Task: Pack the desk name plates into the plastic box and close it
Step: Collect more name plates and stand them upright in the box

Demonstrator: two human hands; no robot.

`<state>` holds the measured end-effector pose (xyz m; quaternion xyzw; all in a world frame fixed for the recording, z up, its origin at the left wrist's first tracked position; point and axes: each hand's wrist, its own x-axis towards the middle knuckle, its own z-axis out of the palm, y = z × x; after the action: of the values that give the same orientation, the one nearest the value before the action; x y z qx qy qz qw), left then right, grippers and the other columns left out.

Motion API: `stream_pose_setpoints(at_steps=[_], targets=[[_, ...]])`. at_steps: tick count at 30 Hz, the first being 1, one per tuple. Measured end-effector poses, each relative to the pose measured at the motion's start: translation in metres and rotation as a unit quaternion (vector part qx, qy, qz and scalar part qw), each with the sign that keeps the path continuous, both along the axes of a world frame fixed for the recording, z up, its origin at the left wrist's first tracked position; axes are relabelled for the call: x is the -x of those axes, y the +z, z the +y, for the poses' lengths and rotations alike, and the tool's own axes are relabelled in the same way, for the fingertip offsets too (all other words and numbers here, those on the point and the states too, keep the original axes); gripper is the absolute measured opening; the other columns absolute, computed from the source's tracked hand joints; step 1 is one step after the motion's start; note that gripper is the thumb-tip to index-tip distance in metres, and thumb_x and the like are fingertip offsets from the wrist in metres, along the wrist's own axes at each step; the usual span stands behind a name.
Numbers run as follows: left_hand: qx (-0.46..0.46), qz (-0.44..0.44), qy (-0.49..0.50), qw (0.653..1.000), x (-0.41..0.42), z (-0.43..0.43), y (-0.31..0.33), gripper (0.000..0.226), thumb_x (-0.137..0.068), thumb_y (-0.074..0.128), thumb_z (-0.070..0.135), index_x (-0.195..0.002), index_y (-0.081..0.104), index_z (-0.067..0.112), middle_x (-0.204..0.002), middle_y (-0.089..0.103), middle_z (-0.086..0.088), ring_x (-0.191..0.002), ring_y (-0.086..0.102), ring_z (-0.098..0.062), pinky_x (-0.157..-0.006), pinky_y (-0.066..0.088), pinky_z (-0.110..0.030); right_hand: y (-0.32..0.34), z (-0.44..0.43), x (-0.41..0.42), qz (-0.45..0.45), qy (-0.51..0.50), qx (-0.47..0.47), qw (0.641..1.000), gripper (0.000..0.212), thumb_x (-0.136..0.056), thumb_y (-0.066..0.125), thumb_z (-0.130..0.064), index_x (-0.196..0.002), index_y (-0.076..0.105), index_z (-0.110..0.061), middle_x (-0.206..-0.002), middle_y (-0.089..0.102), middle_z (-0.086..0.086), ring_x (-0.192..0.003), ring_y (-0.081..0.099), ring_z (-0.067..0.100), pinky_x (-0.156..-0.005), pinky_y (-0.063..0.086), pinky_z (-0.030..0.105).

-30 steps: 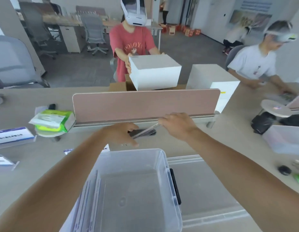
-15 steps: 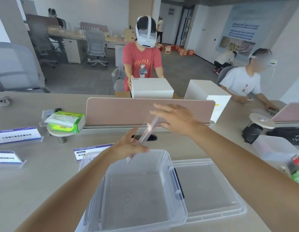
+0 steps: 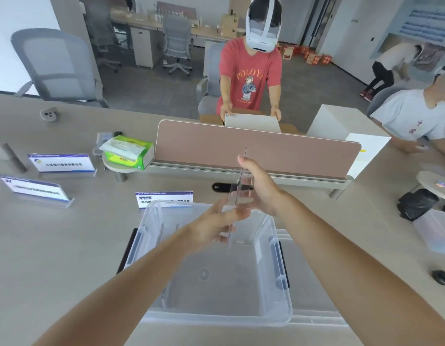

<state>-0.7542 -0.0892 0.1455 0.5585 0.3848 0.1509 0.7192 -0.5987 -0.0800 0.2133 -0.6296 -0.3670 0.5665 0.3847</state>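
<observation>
Clear acrylic name plate (image 3: 237,196), held edge-on between both hands, above the far half of the plastic box (image 3: 278,236) and not yet inside it. Lower end pinched by the left hand (image 3: 216,227), thumb on the near face, fingers (image 3: 222,238) curled against the other. Upper part gripped by the right hand (image 3: 260,188), thumb raised along the thin edge, remaining fingers wrapped behind and partly visible through the acrylic. Long axis steeply upright, leaning slightly away: top end pointing at the pink divider (image 3: 278,151), bottom end dipping towards the box's open mouth. Broad faces turned left and right, so little more than a thin line showing.

Below, box open on the desk (image 3: 66,245), black latches on both short sides, floor clear and see-through. Lid (image 3: 311,275) lying flat to the right, tucked partly under the box. Just behind the far rim, second name plate (image 3: 164,199) standing on the desk, printed face towards the camera. Well off to the left, third name plate (image 3: 61,163) and fourth name plate (image 3: 34,189), both upright. Green tissue pack (image 3: 126,152) on a small round stand beside the divider's left end.
</observation>
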Motion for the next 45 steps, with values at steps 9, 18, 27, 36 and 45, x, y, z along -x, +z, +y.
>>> stream_pose_setpoints(at_steps=[9, 18, 27, 36, 45], targets=[[-0.277, 0.293, 0.04, 0.914, 0.017, -0.014, 0.032, 0.031, -0.086, 0.037, 0.016, -0.113, 0.048, 0.025, -0.083, 0.06, 0.002, -0.063, 0.058, -0.016, -0.054, 0.043, -0.027, -0.024, 0.02, 0.023, -0.079, 0.057, 0.04, 0.994, 0.061, -0.075, 0.057, -0.068, -0.124, 0.042, -0.035, -0.109, 0.06, 0.003, -0.089, 0.057, 0.018, -0.08, 0.051, 0.044], [-0.26, 0.455, 0.028, 0.851, -0.005, -0.049, -0.027, 0.016, -0.091, 0.039, 0.009, -0.106, 0.035, 0.011, -0.085, 0.05, -0.008, -0.075, 0.057, -0.03, -0.055, 0.035, -0.034, -0.089, 0.025, 0.026, -0.148, 0.217, 0.114, 0.958, 0.02, -0.092, 0.042, -0.035, -0.107, 0.049, -0.024, -0.097, 0.046, 0.002, -0.083, 0.048, 0.02, -0.092, 0.048, 0.039], [-0.125, 0.512, 0.043, 0.849, -0.028, -0.062, -0.089, 0.045, -0.09, 0.047, 0.003, -0.132, 0.032, 0.003, -0.117, 0.059, -0.015, -0.11, 0.059, -0.035, -0.07, 0.039, -0.035, -0.168, 0.033, 0.037, -0.131, 0.238, 0.244, 0.931, 0.025, -0.081, 0.049, -0.025, -0.103, 0.053, -0.013, -0.117, 0.053, 0.015, -0.071, 0.061, 0.029, -0.088, 0.058, 0.048], [-0.068, 0.528, 0.056, 0.845, -0.03, -0.046, -0.126, 0.043, -0.088, 0.055, 0.0, -0.127, 0.036, 0.001, -0.118, 0.061, -0.014, -0.111, 0.062, -0.032, -0.077, 0.048, -0.034, -0.207, 0.045, 0.043, -0.155, 0.27, 0.254, 0.916, 0.023, -0.071, 0.05, -0.034, -0.086, 0.054, -0.017, -0.103, 0.056, 0.013, -0.078, 0.059, 0.023, -0.08, 0.054, 0.037], [-0.034, 0.506, 0.083, 0.858, -0.011, -0.034, -0.134, 0.033, -0.09, 0.052, 0.002, -0.12, 0.039, 0.006, -0.114, 0.061, -0.012, -0.11, 0.062, -0.035, -0.07, 0.043, -0.034, -0.213, 0.055, 0.059, -0.208, 0.328, 0.236, 0.891, 0.047, -0.063, 0.043, -0.043, -0.097, 0.06, -0.015, -0.077, 0.043, 0.002, -0.078, 0.048, 0.024, -0.072, 0.043, 0.032]])
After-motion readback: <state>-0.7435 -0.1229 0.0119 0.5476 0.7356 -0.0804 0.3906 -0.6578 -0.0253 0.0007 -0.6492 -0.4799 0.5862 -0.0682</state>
